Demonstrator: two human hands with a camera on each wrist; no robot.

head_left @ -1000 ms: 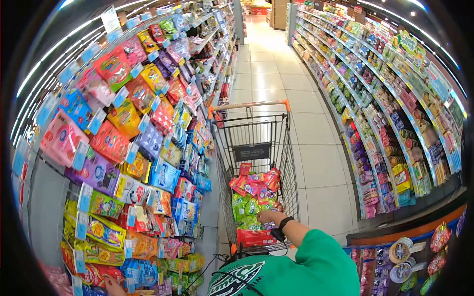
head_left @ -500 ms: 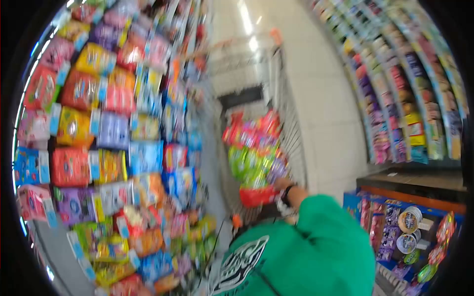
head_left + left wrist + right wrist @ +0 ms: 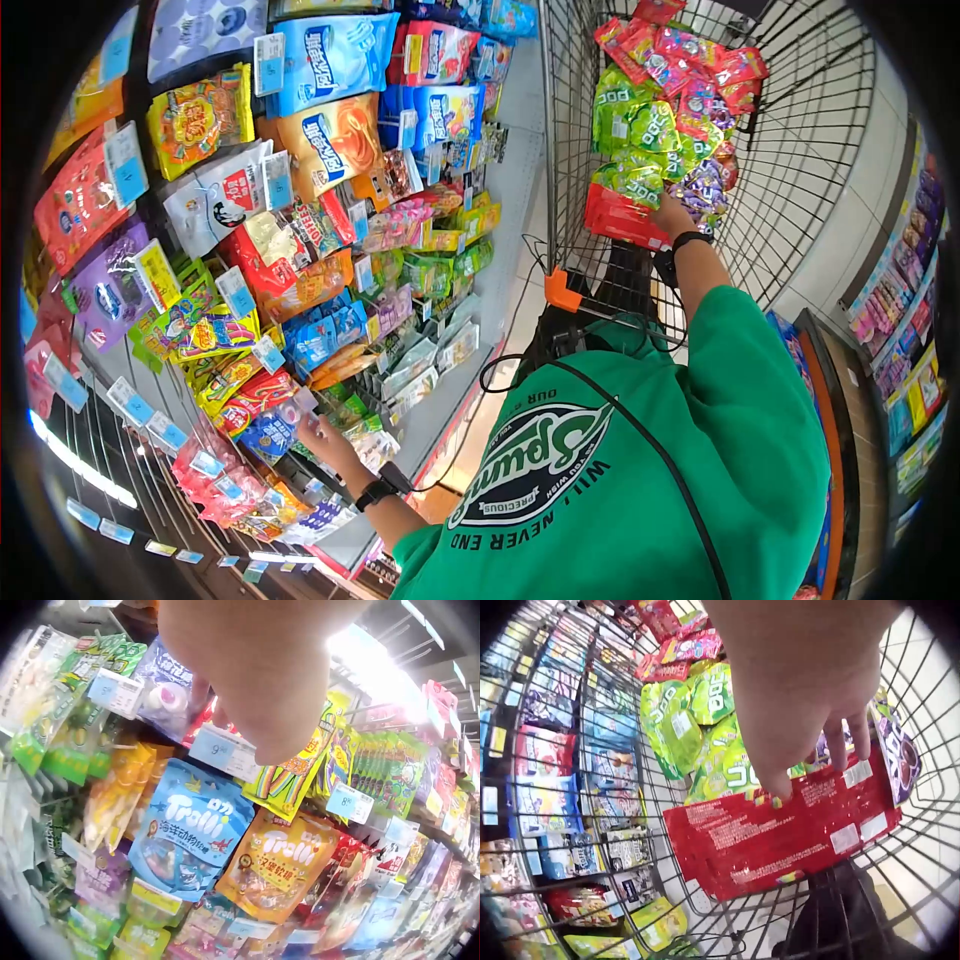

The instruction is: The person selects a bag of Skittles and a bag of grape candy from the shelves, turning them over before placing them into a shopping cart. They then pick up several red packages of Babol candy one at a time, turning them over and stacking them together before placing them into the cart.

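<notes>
One red packet (image 3: 780, 840) touches the right hand (image 3: 802, 682); left hand (image 3: 322, 438) nears hanging bags (image 3: 268, 432).

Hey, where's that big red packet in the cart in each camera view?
Head: red packet upper right of centre, low in the cart, beside the right hand.
Left wrist: not in it.
Right wrist: red packet lower centre, just below the fingertips.
Shared landmark: the green packets lying just beyond it.
</notes>
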